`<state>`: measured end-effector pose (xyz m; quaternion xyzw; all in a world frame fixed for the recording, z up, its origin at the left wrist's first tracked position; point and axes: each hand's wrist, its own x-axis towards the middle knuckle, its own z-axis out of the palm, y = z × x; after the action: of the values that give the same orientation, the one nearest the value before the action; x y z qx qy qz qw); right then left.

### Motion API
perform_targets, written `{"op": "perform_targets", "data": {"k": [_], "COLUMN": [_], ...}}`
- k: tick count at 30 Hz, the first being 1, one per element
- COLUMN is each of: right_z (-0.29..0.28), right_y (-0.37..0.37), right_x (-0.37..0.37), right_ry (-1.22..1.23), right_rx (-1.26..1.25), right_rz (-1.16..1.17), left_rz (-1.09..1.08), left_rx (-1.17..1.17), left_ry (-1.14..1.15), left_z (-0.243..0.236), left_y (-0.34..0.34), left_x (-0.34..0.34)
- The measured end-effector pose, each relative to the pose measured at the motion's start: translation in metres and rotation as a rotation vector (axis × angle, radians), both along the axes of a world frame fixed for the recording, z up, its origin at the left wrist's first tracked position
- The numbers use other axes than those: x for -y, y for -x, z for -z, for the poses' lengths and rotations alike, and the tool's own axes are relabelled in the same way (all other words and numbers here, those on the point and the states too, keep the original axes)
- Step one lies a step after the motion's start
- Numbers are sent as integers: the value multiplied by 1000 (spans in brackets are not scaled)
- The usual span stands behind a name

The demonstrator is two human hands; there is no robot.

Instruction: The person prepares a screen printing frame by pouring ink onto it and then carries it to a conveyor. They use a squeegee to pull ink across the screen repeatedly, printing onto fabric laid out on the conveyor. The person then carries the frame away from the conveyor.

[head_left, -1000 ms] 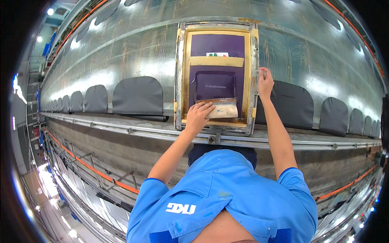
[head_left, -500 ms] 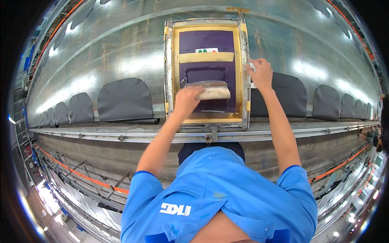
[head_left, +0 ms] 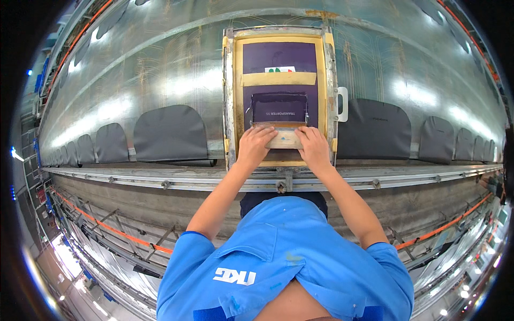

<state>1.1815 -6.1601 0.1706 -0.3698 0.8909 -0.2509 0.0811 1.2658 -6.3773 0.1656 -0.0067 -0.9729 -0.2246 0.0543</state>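
A screen printing frame (head_left: 228, 88) with a purple mesh (head_left: 278, 56) and tan tape along its inner edges lies on the long metal table. Both my hands grip a wooden-handled squeegee (head_left: 285, 140) on the lower part of the mesh. My left hand (head_left: 256, 143) is closed on its left end, and my right hand (head_left: 314, 145) on its right end. The squeegee's blade edge sits just below a dark rectangular stencil area (head_left: 279, 107). A white handle (head_left: 341, 104) sticks out from the frame's right side.
Dark grey fabric panels (head_left: 170, 134) lie in a row along the table (head_left: 176, 69) on both sides of the frame. A metal rail (head_left: 219, 183) with bolts runs along the near edge, between the table and my body.
My right hand has left the white handle and taken the squeegee's right end. My left hand still holds the squeegee, now set lower and level on the mesh.
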Motion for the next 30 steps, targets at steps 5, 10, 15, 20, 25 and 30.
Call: {"op": "perform_targets", "data": {"k": [5,10,15,20,25,30], "right_z": [-6,8,14,3,64,59], "right_y": [50,87,21,29,144,164], "right_x": [17,29,-4,-24,-52,-28], "right_ry": [3,38,3,280,241,350], "right_rx": [-124,-166,-82,176,-90,219], "right_rz": [-3,32,-9,-68,574,647], "left_rz": [-47,-84,-48,-4,-21,-43], "left_rx": [-60,19,29,59,-6,-92], "left_ry": [-133,-145,-88,-60,-57,-59], "left_z": [-1,-14,7,1,4,17], "left_y": [40,87,30,-8,-13,-38], "left_x": [22,33,6,-5,-15,-15]}}
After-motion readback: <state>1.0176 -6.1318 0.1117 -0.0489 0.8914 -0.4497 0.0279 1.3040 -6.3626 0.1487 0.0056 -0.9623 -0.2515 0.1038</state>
